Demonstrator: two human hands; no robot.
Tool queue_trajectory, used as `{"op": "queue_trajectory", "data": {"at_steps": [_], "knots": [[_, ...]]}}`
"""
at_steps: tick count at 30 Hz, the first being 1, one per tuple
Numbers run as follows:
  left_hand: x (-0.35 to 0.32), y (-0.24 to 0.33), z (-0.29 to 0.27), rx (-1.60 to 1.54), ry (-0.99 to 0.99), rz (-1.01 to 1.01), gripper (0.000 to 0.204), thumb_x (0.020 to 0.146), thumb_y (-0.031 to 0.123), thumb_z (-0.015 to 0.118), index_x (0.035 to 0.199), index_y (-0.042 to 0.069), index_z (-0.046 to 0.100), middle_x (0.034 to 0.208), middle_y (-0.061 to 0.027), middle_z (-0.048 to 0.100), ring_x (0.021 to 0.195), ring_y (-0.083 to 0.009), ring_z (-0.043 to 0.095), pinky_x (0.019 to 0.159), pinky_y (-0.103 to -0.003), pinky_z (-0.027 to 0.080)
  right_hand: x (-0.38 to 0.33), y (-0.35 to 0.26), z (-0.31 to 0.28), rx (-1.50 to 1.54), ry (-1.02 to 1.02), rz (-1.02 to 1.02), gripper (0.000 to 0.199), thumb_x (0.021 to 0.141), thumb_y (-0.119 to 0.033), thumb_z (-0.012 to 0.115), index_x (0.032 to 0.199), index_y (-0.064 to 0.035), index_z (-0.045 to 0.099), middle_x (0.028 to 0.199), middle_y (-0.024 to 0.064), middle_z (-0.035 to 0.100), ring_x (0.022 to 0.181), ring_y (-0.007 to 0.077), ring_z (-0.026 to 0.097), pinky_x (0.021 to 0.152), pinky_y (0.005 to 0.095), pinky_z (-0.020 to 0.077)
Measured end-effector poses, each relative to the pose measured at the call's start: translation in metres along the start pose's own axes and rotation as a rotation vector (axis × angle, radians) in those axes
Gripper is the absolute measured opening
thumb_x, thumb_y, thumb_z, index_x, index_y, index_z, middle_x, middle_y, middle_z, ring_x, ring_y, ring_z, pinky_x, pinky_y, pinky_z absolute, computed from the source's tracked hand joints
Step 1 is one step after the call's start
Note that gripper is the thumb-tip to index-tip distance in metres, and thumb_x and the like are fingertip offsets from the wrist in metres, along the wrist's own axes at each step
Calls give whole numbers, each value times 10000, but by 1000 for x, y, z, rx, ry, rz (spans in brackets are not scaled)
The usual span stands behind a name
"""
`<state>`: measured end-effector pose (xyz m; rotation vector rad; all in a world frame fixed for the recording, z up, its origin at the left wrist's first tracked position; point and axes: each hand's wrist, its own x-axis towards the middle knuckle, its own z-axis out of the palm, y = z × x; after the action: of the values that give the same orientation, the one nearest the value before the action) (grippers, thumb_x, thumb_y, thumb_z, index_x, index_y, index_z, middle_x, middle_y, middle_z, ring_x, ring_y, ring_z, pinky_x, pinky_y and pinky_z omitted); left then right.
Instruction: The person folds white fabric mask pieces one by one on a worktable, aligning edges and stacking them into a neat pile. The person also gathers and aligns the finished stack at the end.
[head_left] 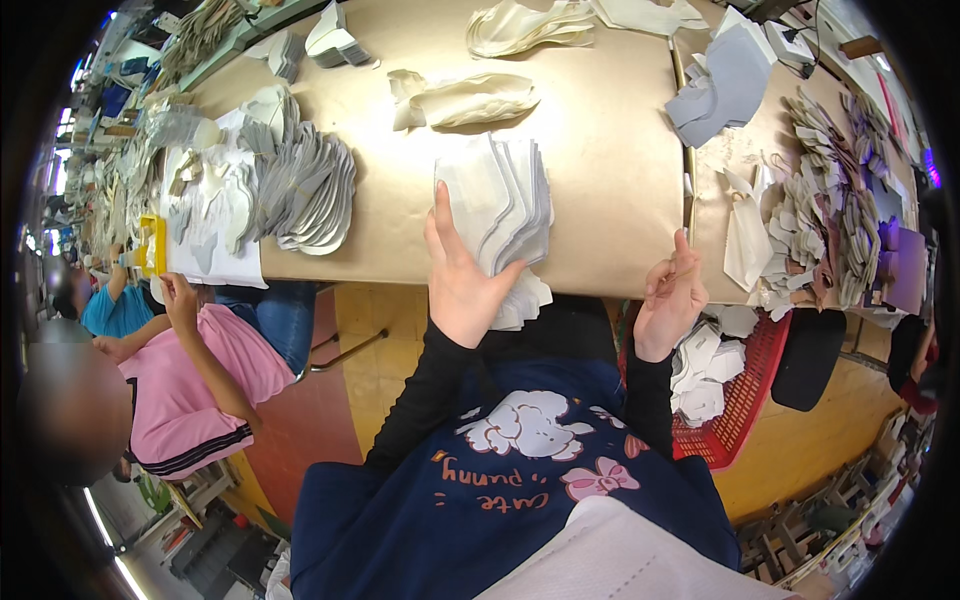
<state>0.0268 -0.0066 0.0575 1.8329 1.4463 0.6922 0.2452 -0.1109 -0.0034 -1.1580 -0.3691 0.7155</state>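
Note:
A stack of thin white and pale grey cut sheet pieces point(515, 195), with wavy edges, lies near the table's front edge in front of me. My left hand point(465, 285) rests against its near left side. The index finger stretches up along the stack and the thumb spreads over its near end; some white pieces point(520, 303) show below the thumb, overhanging the edge. My right hand point(668, 300) is raised at the table edge, apart from the stack, with fingers loosely curled and nothing visible in them.
Cream bundles point(465, 100) lie beyond the stack. Grey pieces fan out at left point(310, 190); more heaps point(820, 220) lie at right, beside a grey stack point(722, 85). A red basket point(755, 410) holds white pieces below. A person in pink point(205, 395) sits at left.

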Motion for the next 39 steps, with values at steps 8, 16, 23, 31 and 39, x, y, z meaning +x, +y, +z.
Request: {"op": "queue_trajectory", "data": {"at_steps": [8,16,23,31,39], "knots": [[13,-16,-20,-38,-13,64,1119,726,17,742,1614,156,75,1405,-286,488,1185,-453,599,969,-464,523,-3,-33,29,64,-167,161,760,940,-64,444,1641,-73,152,1515,242,473,984,209,706,826,256,533],[19,-22,-53,-249,-108,-79,1131,709,-17,762,1612,139,99,1316,-238,591,1178,-292,635,1009,-395,506,-14,-23,45,-74,-575,153,738,938,-23,534,1614,-34,237,1501,190,494,1168,202,623,1037,329,445],[30,-53,-57,-590,-243,-225,1178,718,-43,827,1615,131,82,1302,-231,606,1202,-277,613,1012,-400,498,-35,-8,81,100,-847,536,750,1023,-49,571,1638,-70,141,1551,182,434,1358,256,515,1137,373,396],[18,-81,-67,-819,-194,-321,889,694,-97,829,1478,-43,414,1294,-158,623,1153,-224,637,991,-376,511,-57,19,127,65,-932,509,879,997,-76,638,1636,-38,36,1662,162,209,1479,278,351,1217,399,288],[-37,-70,-66,-1210,-208,-367,822,645,83,776,1404,-32,485,1162,-152,688,1020,-256,693,936,-365,539,-60,1,160,-128,-867,149,1147,872,-322,801,1625,5,0,1654,227,210,1524,314,257,1236,420,203]]}}
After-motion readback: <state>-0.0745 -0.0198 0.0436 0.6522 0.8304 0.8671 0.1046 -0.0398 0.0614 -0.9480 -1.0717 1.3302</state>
